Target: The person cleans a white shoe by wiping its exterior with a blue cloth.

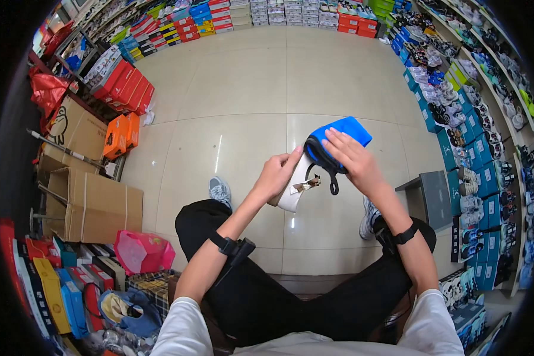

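My left hand point(278, 174) grips the side of a white shoe point(290, 198), its thumb pointing up along the edge. A shiny ornament point(309, 183) sits on the shoe, whose near end points down. Against the shoe's far end is a blue and black fabric item point(353, 129), perhaps a mitt, with a black loop point(334, 184) hanging from it. My right hand point(353, 158) holds this item, fingers spread over its blue face and thumb hidden. Both hands are raised in front of my knees, above the tiled floor.
Shoe shelves point(494, 115) and teal boxes line the right side, with a grey stool point(431, 200) by my right knee. Open cardboard boxes point(111, 207), a pink bag point(138, 253) and stacked shoeboxes point(124, 84) stand at left. More shoeboxes line the far edge.
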`<state>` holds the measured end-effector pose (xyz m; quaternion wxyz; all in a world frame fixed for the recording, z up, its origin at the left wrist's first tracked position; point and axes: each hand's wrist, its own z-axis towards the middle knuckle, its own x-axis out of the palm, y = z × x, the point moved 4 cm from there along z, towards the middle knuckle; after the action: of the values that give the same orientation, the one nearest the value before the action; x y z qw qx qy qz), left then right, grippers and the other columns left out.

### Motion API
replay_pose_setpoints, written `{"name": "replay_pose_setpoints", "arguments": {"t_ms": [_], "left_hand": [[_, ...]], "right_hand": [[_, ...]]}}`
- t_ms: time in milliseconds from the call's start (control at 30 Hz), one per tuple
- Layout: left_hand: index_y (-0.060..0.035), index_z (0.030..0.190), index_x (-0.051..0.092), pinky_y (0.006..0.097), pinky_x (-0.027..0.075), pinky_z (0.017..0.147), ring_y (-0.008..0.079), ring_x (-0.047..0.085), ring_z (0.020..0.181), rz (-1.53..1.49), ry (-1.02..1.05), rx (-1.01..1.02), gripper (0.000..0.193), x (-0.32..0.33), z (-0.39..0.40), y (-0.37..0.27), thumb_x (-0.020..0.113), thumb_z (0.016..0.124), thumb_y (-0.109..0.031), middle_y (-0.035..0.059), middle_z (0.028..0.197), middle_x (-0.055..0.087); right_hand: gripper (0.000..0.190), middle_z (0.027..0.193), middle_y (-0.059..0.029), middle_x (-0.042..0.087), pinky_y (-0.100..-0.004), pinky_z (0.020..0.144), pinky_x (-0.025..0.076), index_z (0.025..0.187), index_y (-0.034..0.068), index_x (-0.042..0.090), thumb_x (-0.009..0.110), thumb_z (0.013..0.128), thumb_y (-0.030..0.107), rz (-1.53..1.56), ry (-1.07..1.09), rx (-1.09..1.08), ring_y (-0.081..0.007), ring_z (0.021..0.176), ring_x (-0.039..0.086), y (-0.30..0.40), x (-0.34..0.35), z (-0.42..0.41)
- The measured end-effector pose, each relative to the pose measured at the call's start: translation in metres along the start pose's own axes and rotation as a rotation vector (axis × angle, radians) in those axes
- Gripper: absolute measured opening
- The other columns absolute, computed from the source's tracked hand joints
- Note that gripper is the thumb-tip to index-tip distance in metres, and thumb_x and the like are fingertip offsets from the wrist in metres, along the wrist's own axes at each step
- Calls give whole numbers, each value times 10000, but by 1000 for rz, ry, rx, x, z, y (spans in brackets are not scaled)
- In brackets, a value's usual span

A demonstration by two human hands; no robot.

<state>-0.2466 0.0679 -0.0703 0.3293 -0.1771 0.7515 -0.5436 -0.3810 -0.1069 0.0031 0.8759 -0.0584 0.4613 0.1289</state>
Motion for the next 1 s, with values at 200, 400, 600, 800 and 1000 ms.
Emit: {"name": "replay_pose_setpoints", "arguments": {"t_ms": [200,400,600,800,1000], "left_hand": [[102,1121,702,320,500,892,156,633,912,9,6,-32,712,-1,1,4,442,1075,-559,134,984,742],[81,896,709,341,497,736,168,583,738,-125,-44,55,751,2,-7,-11,485,1033,-623,101,762,671],[87,886,703,343,495,749,164,577,754,-106,-53,87,759,1,-5,-2,481,1036,-623,111,758,667],[93,908,692,340,489,755,167,568,758,-140,-39,67,759,2,-8,-7,458,1047,-616,116,766,660],[85,1053,706,286,496,823,120,613,843,-106,15,63,722,2,-5,2,414,1082,-574,73,947,715]], "right_hand": [[514,1481,-121,576,-441,1147,460,1396,51,593,576,885,0,29,-6,-92,-295,1388,539,11,0,0],[656,1487,-140,566,-456,1157,446,1409,32,581,628,775,-132,174,-80,176,-333,1396,517,-10,-1,-3],[585,1475,-132,581,-456,1139,462,1381,40,606,598,815,-106,99,-75,-30,-310,1385,539,9,-3,1],[611,1474,-140,580,-465,1145,454,1390,37,601,591,799,-119,156,-123,159,-326,1390,534,-8,-6,-2],[515,1450,-150,595,-458,1119,478,1369,23,607,566,864,-69,73,-93,-46,-319,1366,558,12,-7,2]]}}
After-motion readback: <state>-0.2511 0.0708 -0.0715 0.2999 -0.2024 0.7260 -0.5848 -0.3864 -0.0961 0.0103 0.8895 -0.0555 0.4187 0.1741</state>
